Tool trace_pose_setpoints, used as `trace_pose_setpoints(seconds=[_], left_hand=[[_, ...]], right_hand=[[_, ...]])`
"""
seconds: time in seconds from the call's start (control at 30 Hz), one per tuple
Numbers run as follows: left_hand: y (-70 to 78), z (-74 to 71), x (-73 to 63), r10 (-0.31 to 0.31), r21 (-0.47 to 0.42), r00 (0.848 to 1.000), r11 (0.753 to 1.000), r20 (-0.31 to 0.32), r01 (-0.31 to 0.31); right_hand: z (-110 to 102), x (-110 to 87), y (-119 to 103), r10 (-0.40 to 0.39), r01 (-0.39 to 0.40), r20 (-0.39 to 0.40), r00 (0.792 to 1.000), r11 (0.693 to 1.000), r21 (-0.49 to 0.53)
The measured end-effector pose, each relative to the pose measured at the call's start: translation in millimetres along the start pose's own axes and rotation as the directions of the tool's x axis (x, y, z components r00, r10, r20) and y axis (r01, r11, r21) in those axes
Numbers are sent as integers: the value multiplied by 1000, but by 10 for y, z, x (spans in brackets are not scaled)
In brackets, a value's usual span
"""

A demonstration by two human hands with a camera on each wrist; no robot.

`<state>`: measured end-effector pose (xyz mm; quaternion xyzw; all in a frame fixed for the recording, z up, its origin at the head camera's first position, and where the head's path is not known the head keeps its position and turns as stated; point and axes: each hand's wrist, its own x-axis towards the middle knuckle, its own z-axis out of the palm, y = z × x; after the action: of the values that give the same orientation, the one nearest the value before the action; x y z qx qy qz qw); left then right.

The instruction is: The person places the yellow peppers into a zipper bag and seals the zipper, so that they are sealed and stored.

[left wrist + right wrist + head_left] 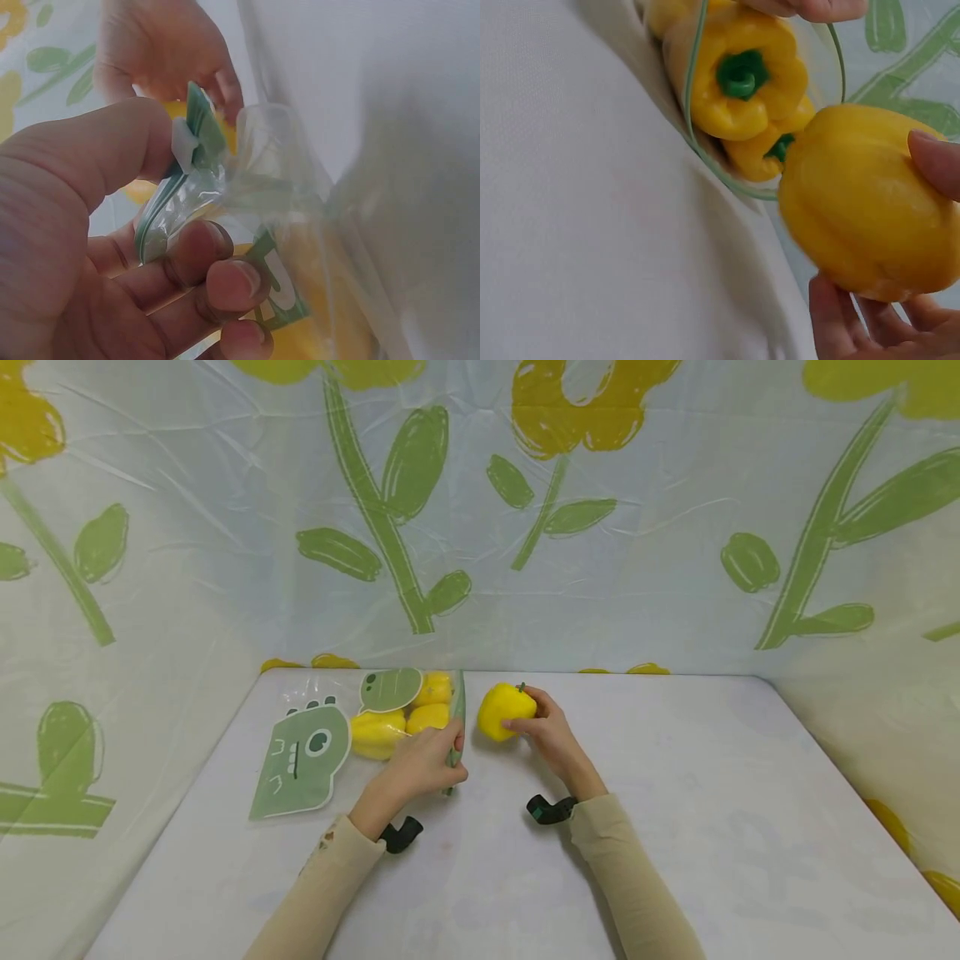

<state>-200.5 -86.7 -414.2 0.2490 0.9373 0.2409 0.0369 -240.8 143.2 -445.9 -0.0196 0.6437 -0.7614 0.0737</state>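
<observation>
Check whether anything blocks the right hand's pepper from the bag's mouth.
Nothing visible stands between the held pepper and the bag, though other peppers sit just inside and the left hand grips its edge.

Rear sheet [637,602]: pale, creased, faintly glossy; printed with large yellow flowers [573,431], thick green stems [367,493], green leaves [416,464]. Left sheet [180,652], right sheet [885,718]: similar print, flanking tabletop. Tabletop [720,810]: white, matt; rear edge straight, yellow print showing just above. Light: soft, diffuse; shadows on tabletop faint, blurred.
</observation>
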Motion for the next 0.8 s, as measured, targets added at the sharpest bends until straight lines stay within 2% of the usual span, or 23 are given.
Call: trace_pose_setpoints(seconds=[0.17, 0.37, 0.47, 0.8], left_hand=[[5, 0, -8, -2, 4, 1000, 1000, -3, 2], [15, -3, -5, 6, 25, 1000, 1000, -7, -6], [17, -5, -3, 2, 24, 1000, 1000, 0, -2], [9, -1, -8, 6, 20, 1000, 1000, -3, -6]], right_hand=[[61, 12, 57, -14, 13, -20, 1000, 1000, -26], [177, -7, 92, 5, -10, -35, 999, 987, -160], [221, -13, 119, 4, -8, -20, 1000, 975, -221], [256, -20, 172, -23, 33, 40, 999, 962, -270]])
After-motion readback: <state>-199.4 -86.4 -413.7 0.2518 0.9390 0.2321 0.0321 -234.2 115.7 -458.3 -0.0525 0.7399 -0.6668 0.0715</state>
